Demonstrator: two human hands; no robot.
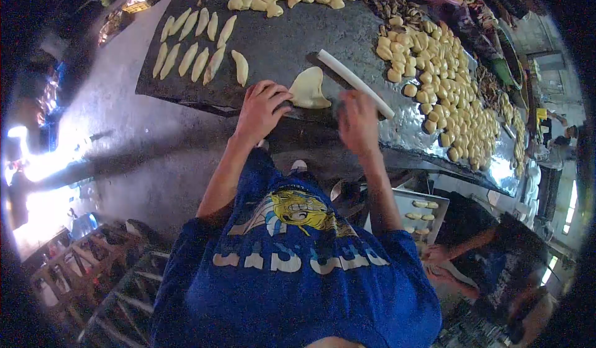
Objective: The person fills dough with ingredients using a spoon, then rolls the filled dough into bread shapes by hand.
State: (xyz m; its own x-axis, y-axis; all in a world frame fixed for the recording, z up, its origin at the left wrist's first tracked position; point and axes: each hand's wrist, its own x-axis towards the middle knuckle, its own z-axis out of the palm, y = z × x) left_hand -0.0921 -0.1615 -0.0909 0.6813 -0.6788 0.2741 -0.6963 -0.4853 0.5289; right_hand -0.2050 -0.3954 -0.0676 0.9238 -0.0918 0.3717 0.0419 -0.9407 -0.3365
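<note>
Reaching over the near edge of the table (273, 44), the left hand (264, 107) bends its fingers at the left side of the flat dough (308, 90), which lies between both hands; whether it pinches, one cannot tell. The right hand (359, 121) is blurred, its grip unclear, beside the rolling pin (347, 76). Farther lie dough rolls (240, 67) and dough balls (456, 99).

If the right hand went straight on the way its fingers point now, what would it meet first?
Most likely the long, white, cylindrical rolling pin, lying slantwise just ahead of the right hand. Blur and unclear depth leave open whether they already touch.
</note>
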